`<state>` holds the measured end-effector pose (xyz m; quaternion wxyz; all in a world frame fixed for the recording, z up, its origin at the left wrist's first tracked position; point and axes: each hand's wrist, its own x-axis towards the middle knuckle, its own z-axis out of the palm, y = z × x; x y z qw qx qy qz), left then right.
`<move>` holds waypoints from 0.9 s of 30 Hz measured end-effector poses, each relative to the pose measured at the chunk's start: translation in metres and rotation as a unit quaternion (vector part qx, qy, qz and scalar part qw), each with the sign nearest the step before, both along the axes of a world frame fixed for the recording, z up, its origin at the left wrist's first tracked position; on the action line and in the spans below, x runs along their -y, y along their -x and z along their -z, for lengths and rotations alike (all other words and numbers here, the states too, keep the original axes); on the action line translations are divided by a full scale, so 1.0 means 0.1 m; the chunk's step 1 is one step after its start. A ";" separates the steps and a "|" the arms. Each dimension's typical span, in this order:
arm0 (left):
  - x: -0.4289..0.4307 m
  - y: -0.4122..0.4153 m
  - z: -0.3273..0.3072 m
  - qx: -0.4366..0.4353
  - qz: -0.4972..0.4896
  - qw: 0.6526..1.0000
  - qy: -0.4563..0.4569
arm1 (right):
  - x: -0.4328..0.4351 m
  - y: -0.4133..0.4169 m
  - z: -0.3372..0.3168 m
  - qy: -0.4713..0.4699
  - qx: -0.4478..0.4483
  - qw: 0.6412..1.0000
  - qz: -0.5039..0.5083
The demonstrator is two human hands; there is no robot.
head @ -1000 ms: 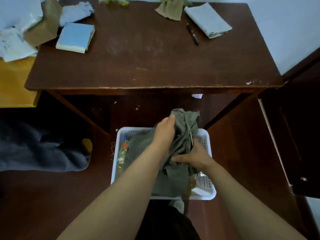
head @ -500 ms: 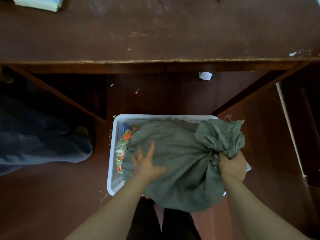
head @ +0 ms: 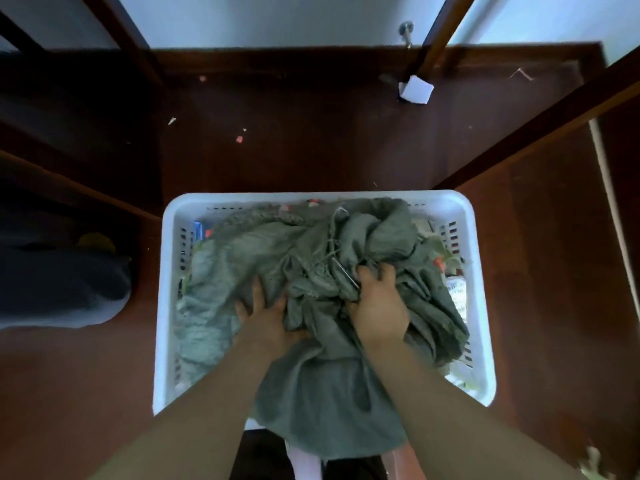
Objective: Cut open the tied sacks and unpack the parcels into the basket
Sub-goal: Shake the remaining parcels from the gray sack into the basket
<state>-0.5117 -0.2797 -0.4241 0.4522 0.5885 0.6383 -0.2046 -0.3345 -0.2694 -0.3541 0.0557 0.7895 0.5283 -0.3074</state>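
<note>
A grey-green sack (head: 311, 268) of coarse, loosely woven cloth lies crumpled in a white slotted basket (head: 318, 197) on the dark red-brown floor (head: 311, 150). It fills most of the basket, and its near end spills over the near rim between the forearms. The cloth is slack and deeply creased, with frayed threads and a loose strand of string at its bunched far-right part.

The left hand (head: 266, 315) rests on the sack near its middle. The fingers that show are fairly straight and sunk into the folds, and a fold covers its right side, so I cannot tell whether it grips. The right hand (head: 377, 303), just beside it but apart, is curled round a gathered wad of cloth, with a thin metal strip (head: 346, 276) at its fingertips.

Bright parcels (head: 440, 263) peep out along the basket's left and right walls. A white paper scrap (head: 415, 90) lies far off on the floor, and a dark bundle (head: 62, 289) lies to the left.
</note>
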 end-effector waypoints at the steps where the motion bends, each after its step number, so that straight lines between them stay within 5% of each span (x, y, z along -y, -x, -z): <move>1: -0.02 0.02 0.07 -0.004 0.008 1.000 -0.003 | -0.05 0.02 0.08 0.005 0.002 1.000 -0.008; 6: -0.13 0.00 0.07 -0.004 0.037 0.999 0.003 | -0.23 0.03 0.27 0.015 -0.023 0.998 -0.051; 11: 0.02 -0.02 -0.55 0.036 -0.078 0.996 0.022 | -0.06 -0.22 -0.26 -0.065 -0.117 0.984 0.115; 15: 0.18 -0.01 -1.21 0.096 -0.119 0.987 0.043 | 0.04 -0.31 -1.19 -0.160 -0.272 0.896 0.311; 19: 0.30 -0.03 -1.91 0.126 -0.167 0.978 0.020 | 0.14 -0.32 -2.17 -0.184 -0.400 0.802 0.403; 27: 0.47 0.05 -2.78 0.154 -0.195 0.963 -0.100 | 0.29 -0.30 -3.34 -0.179 -0.496 0.737 0.423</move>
